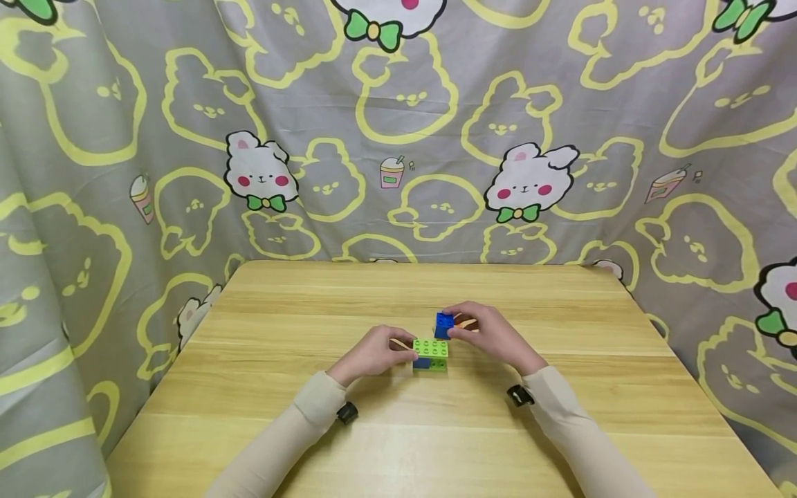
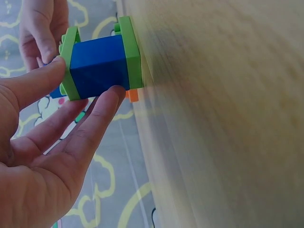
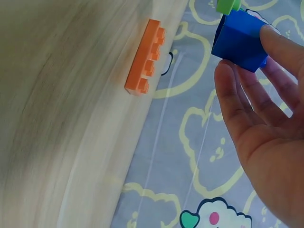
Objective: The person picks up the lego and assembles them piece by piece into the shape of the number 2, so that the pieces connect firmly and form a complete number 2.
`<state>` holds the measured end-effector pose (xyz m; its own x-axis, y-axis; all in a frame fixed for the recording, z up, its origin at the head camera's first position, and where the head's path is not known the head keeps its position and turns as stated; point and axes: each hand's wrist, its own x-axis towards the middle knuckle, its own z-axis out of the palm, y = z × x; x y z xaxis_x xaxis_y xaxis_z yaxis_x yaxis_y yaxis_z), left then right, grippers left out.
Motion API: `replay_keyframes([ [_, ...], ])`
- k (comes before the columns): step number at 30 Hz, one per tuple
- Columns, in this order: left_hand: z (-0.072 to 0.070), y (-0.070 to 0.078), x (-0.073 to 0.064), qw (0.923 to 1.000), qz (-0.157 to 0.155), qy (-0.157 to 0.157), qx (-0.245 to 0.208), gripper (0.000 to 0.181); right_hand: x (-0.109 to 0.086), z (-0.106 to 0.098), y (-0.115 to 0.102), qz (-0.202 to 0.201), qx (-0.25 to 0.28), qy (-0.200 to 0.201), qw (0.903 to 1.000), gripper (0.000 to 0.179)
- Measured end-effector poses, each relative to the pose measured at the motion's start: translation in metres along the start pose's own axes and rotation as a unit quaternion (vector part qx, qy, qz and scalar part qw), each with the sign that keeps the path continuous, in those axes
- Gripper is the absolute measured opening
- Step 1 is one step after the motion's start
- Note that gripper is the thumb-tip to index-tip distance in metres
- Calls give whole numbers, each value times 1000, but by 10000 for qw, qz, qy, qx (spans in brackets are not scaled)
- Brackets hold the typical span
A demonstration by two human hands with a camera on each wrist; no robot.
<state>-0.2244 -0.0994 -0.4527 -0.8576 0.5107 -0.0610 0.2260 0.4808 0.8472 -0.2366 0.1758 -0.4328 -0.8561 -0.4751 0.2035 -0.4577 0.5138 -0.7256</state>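
My left hand (image 1: 376, 351) grips the left end of a small toy-brick build on the table. The build has a light green brick (image 1: 430, 347) on top, a blue brick (image 2: 99, 66) under its left end, and a second green brick (image 2: 132, 57) at the bottom. Studs of the bottom one show in the gap at the right. Just behind the build, my right hand (image 1: 493, 335) pinches another blue brick (image 1: 444, 326) between thumb and fingers, studs up, raised above the table.
An orange brick (image 3: 144, 59) with a row of studs lies on the wooden table (image 1: 280, 297), partly hidden behind the right hand in the head view. A patterned grey curtain (image 1: 436, 159) hangs along the table's far edge and sides.
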Motion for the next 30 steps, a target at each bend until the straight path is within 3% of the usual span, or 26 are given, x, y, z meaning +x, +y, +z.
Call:
replay_keyframes([
  [12, 1, 0, 1, 10000, -45, 18, 18, 33, -10, -3, -12, -124, -230, 127, 9996, 34],
  [30, 2, 0, -1, 10000, -19, 11, -15, 32, -16, 0, -13, -344, -200, -125, 9991, 34],
])
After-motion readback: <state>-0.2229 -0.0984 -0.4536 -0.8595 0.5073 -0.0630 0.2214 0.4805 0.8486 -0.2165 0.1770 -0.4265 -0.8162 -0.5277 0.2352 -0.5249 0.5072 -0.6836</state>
